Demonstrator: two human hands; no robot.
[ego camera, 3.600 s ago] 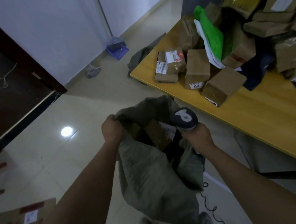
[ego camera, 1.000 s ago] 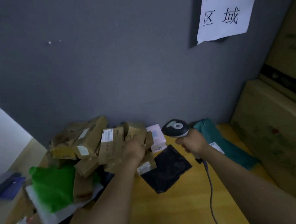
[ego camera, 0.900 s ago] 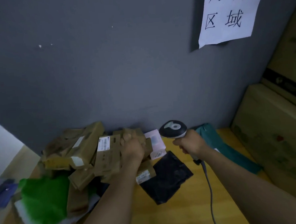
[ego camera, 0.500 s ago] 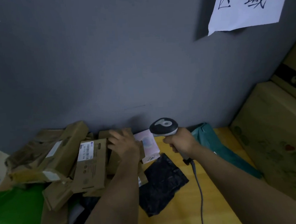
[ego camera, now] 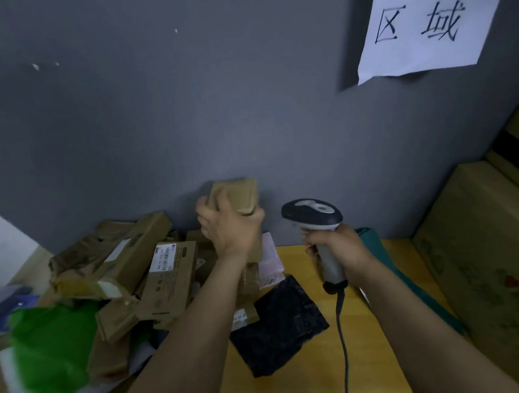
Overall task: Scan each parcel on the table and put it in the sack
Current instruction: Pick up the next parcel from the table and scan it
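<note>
Head view, left hand (ego camera: 233, 230) clasping parcel (ego camera: 237, 196), long axis upright, right hand (ego camera: 342, 249) clasping scanner (ego camera: 312, 214)

My left hand (ego camera: 233, 230) grips a brown parcel (ego camera: 237, 197), lifted above the pile (ego camera: 130, 272) — against the grey wall (ego camera: 187, 110). My right hand (ego camera: 339, 249) holds the scanner (ego camera: 313, 216), cable (ego camera: 342, 342) hanging over the yellow table (ego camera: 322, 379). A black bag (ego camera: 277, 324) lies between my arms.

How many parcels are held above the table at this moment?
1: a brown box in the left hand, above the pile. The right hand holds only the scanner.
</note>
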